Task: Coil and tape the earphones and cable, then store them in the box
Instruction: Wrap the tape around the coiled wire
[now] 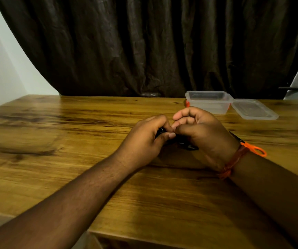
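Note:
My left hand (148, 139) and my right hand (203, 133) meet over the middle of the wooden table (73, 141). Both curl round a small black bundle of cable (186, 145), most of it hidden between the fingers. My left thumb and forefinger pinch its left end. My right hand grips the right part, fingers curled. The clear plastic box (208, 102) stands open at the back right, beyond my right hand, with its lid (254, 109) lying flat beside it on the right.
Orange-handled scissors (256, 150) lie on the table behind my right wrist, partly hidden by it. A dark curtain hangs along the table's far edge. The table's front edge runs close below my forearms.

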